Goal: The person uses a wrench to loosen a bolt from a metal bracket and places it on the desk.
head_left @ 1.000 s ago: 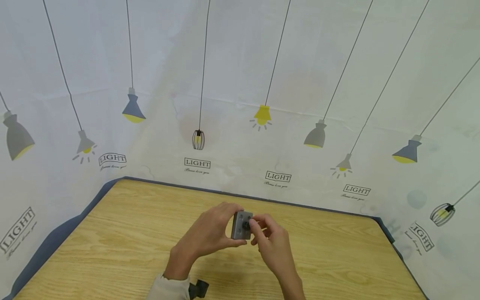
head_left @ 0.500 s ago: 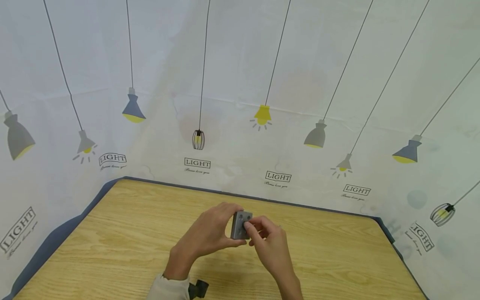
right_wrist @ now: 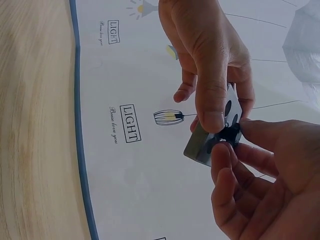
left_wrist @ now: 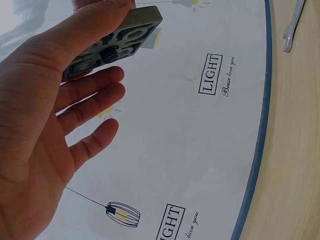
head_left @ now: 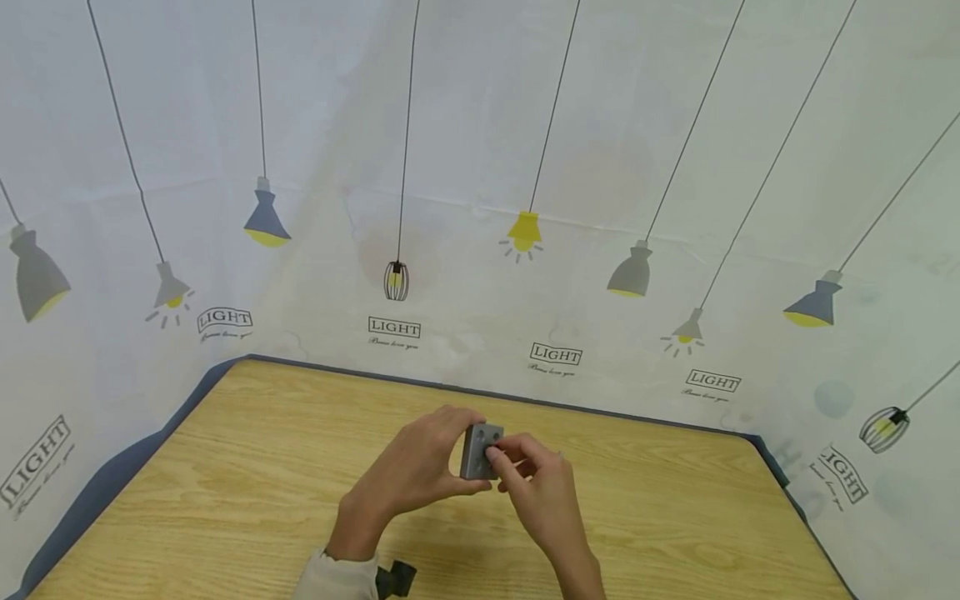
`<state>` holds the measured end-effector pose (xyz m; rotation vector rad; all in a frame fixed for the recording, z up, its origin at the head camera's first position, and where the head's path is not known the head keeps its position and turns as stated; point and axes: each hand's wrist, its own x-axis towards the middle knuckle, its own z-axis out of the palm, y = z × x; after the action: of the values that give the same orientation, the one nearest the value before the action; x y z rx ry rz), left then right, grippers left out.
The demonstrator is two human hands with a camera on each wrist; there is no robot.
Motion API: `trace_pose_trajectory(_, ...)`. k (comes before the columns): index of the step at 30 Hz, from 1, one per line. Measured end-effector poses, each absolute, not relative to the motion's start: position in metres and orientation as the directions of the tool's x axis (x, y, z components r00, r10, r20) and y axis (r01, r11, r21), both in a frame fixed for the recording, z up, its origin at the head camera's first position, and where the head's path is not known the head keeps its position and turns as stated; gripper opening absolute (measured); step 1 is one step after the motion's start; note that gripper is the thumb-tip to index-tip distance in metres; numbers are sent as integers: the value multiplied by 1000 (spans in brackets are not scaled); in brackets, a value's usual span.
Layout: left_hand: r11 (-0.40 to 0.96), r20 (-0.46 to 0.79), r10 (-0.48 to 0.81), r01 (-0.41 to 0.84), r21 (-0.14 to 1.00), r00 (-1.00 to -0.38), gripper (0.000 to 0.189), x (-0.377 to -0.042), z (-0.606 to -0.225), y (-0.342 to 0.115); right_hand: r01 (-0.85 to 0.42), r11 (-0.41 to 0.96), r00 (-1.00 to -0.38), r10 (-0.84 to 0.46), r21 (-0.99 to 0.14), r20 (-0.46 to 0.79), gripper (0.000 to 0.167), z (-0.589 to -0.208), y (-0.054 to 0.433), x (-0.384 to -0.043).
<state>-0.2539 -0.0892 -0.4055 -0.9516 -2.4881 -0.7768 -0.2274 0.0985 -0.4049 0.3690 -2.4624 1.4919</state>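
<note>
A small grey metal block [head_left: 475, 454] with round holes in its face is held up above the table. My left hand [head_left: 412, 458] grips it by its edges, thumb below and fingers above. My right hand [head_left: 543, 492] pinches a small black knob-like part [right_wrist: 231, 134] at the middle of the block's face, which the thumb mostly hides in the head view. Seen from the left wrist, the block's other side [left_wrist: 142, 35] has curved recesses and a dark round centre, and the left hand's lower fingers [left_wrist: 95, 100] extend away from it.
Both hands are above a wooden table [head_left: 285, 467] with a dark blue edge. A metal wrench [left_wrist: 292, 27] lies on it in the left wrist view. White sheeting [head_left: 465, 150] printed with lamps hangs behind. A black device [head_left: 396, 577] sits by the left sleeve [head_left: 341, 577].
The right thumb and fingers have shifted slightly left over the black part, which showed a second ago and is now mostly covered. The left hand and block have hardly moved.
</note>
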Motion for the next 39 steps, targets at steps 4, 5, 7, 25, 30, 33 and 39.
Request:
trace_pose_trajectory(4, 621, 509, 494, 696, 361, -705, 65, -254, -406, -90, -333, 449, -941, -96, -829, 326, 8, -404, 98, -227)
trace_pose_trajectory(5, 621, 510, 493, 696, 361, -705, 65, -254, -406, -90, -334, 450, -940, -98, -828, 326, 8, -404, 98, -227)
trace_pose_trajectory(7, 623, 511, 492, 695, 359, -705, 66, -254, -406, -90, -337, 452, -939, -102, -826, 328, 8, -404, 98, -227)
trace_pose_trajectory(25, 617, 525, 494, 705, 349, -693, 65, -254, -406, -91, -373, 444, -926, -128, -815, 354, 11, -404, 99, -226)
trace_pose_trajectory(30, 616, 523, 492, 703, 356, -696, 64, -254, -405, -91, -381, 443, -923, -141, -812, 357, 13, -404, 100, -226)
trace_pose_trajectory(33, 615, 522, 491, 702, 359, -697, 64, -254, -405, -91, -386, 444, -922, -149, -809, 358, 14, -403, 100, -226)
trace_pose_trajectory(39, 614, 516, 489, 698, 370, -703, 65, -254, -405, -91, -389, 451, -921, -162, -804, 355, 16, -402, 101, -225)
